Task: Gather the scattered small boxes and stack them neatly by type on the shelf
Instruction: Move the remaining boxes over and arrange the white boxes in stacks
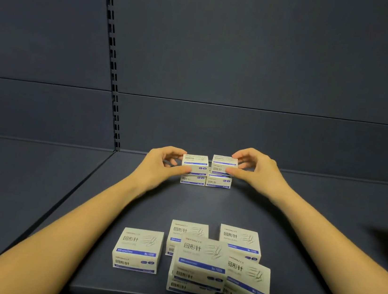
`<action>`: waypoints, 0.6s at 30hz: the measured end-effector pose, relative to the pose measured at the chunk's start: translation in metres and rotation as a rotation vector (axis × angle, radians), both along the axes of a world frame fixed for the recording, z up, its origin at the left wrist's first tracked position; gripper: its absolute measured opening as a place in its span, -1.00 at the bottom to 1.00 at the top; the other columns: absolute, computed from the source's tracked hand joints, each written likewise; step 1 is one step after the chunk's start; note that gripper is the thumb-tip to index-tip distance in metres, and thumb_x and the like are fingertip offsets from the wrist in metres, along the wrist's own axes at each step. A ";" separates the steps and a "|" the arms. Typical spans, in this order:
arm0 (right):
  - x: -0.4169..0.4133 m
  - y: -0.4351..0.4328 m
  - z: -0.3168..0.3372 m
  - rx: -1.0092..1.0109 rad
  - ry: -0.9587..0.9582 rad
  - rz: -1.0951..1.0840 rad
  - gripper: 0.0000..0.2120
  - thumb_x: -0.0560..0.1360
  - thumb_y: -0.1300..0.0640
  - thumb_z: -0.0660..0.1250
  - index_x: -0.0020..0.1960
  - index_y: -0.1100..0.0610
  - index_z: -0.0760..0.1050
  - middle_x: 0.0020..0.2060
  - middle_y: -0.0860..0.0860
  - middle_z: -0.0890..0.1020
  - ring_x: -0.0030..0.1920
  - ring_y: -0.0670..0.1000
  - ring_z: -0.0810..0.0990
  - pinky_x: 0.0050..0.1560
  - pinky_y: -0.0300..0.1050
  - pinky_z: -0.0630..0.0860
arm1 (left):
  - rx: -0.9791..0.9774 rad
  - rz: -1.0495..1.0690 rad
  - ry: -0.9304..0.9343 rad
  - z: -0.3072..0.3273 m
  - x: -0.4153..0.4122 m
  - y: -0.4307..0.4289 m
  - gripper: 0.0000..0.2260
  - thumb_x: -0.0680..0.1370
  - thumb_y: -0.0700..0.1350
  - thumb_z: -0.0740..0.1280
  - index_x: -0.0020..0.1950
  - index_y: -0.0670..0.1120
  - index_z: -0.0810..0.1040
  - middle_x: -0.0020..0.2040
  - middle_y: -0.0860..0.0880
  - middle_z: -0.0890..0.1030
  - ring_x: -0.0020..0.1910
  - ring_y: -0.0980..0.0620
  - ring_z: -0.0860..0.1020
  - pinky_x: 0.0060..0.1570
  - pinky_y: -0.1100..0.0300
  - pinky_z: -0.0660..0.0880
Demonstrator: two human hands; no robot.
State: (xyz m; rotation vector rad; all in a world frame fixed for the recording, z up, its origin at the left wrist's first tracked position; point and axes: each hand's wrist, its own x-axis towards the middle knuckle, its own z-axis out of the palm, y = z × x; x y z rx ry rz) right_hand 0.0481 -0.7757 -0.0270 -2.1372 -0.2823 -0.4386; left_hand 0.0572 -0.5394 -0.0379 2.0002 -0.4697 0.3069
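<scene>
While two short stacks of boxes stand side by side near the back of the shelf (299, 234), the left hand (161, 164) pinches the top box (195, 163) of the left stack (193, 179) between thumb and curled fingers. The right hand (254, 169) pinches the upper part of the right stack (219, 182) the same way. Near the front edge lie a lone box (137, 250) and, to its right, a loose pile (203, 259) of overlapping boxes.
</scene>
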 end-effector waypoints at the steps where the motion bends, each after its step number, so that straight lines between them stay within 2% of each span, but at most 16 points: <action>1: 0.001 0.001 -0.002 0.010 0.004 -0.005 -0.72 0.33 0.14 0.51 -0.01 0.07 0.52 -0.07 0.02 0.65 -0.15 -0.08 0.59 -0.21 -0.57 0.43 | 0.005 0.003 -0.006 0.000 0.001 0.001 -0.71 0.41 -0.18 0.45 0.11 -0.10 0.56 -0.04 0.02 0.61 -0.22 0.15 0.46 -0.20 0.49 0.41; 4: 0.002 0.002 -0.005 0.023 0.015 -0.019 -0.71 0.33 0.13 0.51 0.01 0.07 0.52 -0.07 -0.01 0.64 -0.15 -0.12 0.60 -0.21 -0.50 0.46 | 0.030 0.024 -0.024 -0.002 0.003 0.002 -0.68 0.43 -0.16 0.43 0.18 -0.10 0.54 -0.01 0.03 0.60 -0.13 0.10 0.47 -0.11 0.42 0.42; 8: 0.002 0.004 -0.005 0.036 0.023 -0.009 -0.70 0.33 0.15 0.51 0.02 0.07 0.53 -0.10 -0.03 0.64 -0.18 -0.18 0.59 -0.21 -0.47 0.49 | 0.031 0.038 -0.043 -0.005 0.004 0.000 -0.64 0.45 -0.14 0.41 0.24 -0.10 0.51 -0.02 0.08 0.58 -0.16 0.15 0.46 -0.06 0.38 0.41; 13: 0.000 0.008 -0.005 0.052 0.025 0.003 -0.71 0.35 0.16 0.50 0.04 0.09 0.54 -0.06 0.00 0.65 -0.10 -0.08 0.61 -0.03 -0.31 0.50 | 0.039 0.047 -0.059 -0.008 0.005 -0.001 -0.64 0.46 -0.12 0.41 0.24 -0.09 0.51 -0.08 0.17 0.56 -0.22 0.20 0.47 -0.15 0.55 0.39; 16: -0.002 0.009 -0.006 0.033 0.023 0.004 -0.71 0.37 0.14 0.48 0.06 0.09 0.53 -0.05 -0.04 0.63 -0.09 -0.11 0.60 -0.07 -0.38 0.48 | 0.051 0.047 -0.051 -0.009 0.006 -0.001 -0.63 0.46 -0.11 0.40 0.26 -0.10 0.49 -0.07 0.13 0.56 -0.20 0.21 0.48 -0.17 0.60 0.38; 18: -0.003 0.009 -0.007 0.009 0.028 0.017 -0.69 0.39 0.14 0.46 0.10 0.08 0.51 -0.02 -0.05 0.62 -0.06 -0.11 0.59 -0.04 -0.38 0.47 | 0.073 0.048 -0.039 -0.008 0.005 -0.001 -0.59 0.47 -0.09 0.39 0.29 -0.09 0.46 0.04 0.08 0.56 -0.13 0.21 0.49 -0.14 0.54 0.40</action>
